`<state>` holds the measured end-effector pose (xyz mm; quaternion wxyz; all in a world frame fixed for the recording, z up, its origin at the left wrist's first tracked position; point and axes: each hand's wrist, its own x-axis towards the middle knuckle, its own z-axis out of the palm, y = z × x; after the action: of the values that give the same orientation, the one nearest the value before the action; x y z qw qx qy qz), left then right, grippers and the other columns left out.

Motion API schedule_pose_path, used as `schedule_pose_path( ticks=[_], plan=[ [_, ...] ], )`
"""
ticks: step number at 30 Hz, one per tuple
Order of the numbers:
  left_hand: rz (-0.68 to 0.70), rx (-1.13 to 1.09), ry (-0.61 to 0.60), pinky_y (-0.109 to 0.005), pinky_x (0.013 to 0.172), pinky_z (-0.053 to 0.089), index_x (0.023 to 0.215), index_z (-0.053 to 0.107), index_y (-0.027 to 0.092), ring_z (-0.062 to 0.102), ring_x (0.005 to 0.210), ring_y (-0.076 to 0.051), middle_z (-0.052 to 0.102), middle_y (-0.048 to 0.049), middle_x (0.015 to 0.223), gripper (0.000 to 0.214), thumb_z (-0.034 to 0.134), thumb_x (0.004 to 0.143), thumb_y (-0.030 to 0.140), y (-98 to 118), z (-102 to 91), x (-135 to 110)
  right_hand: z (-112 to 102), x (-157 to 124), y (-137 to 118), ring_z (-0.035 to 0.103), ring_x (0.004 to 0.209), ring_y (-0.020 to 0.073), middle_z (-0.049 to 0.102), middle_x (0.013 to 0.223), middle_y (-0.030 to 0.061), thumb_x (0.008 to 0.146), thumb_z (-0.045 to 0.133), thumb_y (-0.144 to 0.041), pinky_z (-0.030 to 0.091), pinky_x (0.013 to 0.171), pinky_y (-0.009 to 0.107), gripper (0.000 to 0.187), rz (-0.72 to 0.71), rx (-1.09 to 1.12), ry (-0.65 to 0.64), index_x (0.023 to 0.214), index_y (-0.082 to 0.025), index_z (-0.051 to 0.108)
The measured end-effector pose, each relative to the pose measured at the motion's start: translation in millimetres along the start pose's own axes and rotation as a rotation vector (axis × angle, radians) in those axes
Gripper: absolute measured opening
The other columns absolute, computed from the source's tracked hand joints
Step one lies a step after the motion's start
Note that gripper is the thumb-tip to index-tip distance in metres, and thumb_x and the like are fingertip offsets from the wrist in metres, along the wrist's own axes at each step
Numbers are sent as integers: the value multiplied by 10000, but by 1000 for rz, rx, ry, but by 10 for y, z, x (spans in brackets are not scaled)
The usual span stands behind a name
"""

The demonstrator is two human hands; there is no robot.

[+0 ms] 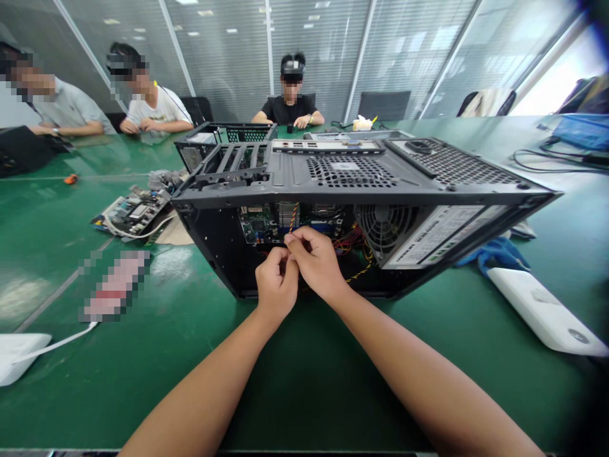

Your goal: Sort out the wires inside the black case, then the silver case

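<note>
An open computer case (342, 198) is being supported on the green table (190, 355), directly in front of the worker, its perforated panel with ports being presented upward and its open side being turned toward the hands. At that opening, a twisted cable (294, 214) in dark and yellow strands is being led down from the interior to the fingertips. By the right hand (316, 260) the cable is being held in a narrow pinch between thumb and forefinger. The grip of the left hand (276, 282) is being kept narrow, its fingers being drawn together against the right fingertips; whether the cable is also being held there cannot be told, the contact being hidden.

Inside the case, a circuit board (259, 223) is being shown behind the hands, and a power supply (432, 238) with a fan grille (383, 225) is being carried at the right.

Left of the case, loose circuit boards (136, 209) are being borne by the table; nearer, a pixelated pink item (117, 282) is being met by a white cord (71, 341). At the right, a white device (547, 308) is being laid beside a blue cloth item (509, 254). Across the table, three people (290, 105) are being seated.
</note>
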<state>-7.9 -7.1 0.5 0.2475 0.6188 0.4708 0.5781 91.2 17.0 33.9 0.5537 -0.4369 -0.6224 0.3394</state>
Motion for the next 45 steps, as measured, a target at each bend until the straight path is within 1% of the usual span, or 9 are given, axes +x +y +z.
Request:
schedule_pose_path(
  ticks=[12, 18, 26, 37, 42, 45],
  plan=[
    [-107, -142, -25, -233, 595, 410, 787, 566, 177, 508, 614, -112, 572, 16, 674, 205, 537, 929, 322, -31, 1, 6, 42, -15, 22, 460, 607, 132, 500, 620, -32, 882, 548, -314, 364, 590, 287, 223, 27, 45, 12, 685, -211, 549],
    [-150, -186, -17, -228, 573, 380, 744, 539, 178, 455, 594, -103, 517, 28, 644, 245, 550, 926, 341, -11, 15, 20, 76, -37, 31, 465, 623, 136, 500, 633, -30, 893, 527, -317, 365, 606, 290, 229, 26, 55, 6, 689, -213, 534],
    [-152, -215, -9, -229, 574, 361, 725, 521, 180, 426, 598, -102, 483, 33, 636, 273, 546, 934, 354, -19, 35, 18, 97, -53, 35, 476, 641, 140, 516, 648, -22, 898, 511, -319, 369, 622, 289, 241, 24, 55, 17, 681, -216, 519],
    [-169, -220, -24, -223, 569, 360, 723, 517, 180, 421, 593, -99, 474, 35, 634, 288, 546, 934, 374, -7, 35, 23, 87, -48, 22, 439, 614, 136, 465, 625, -30, 901, 508, -334, 353, 596, 287, 267, 47, 61, 4, 661, -219, 494],
    [-196, -224, -37, -222, 573, 365, 738, 529, 179, 434, 594, -101, 488, 32, 640, 277, 540, 933, 374, -8, 45, 23, 83, -46, 40, 460, 632, 143, 495, 647, -20, 904, 508, -341, 371, 608, 287, 258, 54, 48, 2, 677, -219, 508],
    [-190, -222, -38, -223, 579, 369, 741, 533, 178, 437, 599, -102, 494, 31, 643, 254, 542, 929, 348, -15, 43, 21, 83, -46, 45, 468, 638, 144, 507, 657, -17, 904, 508, -340, 376, 614, 285, 253, 52, 53, 1, 682, -219, 513]
  ],
)
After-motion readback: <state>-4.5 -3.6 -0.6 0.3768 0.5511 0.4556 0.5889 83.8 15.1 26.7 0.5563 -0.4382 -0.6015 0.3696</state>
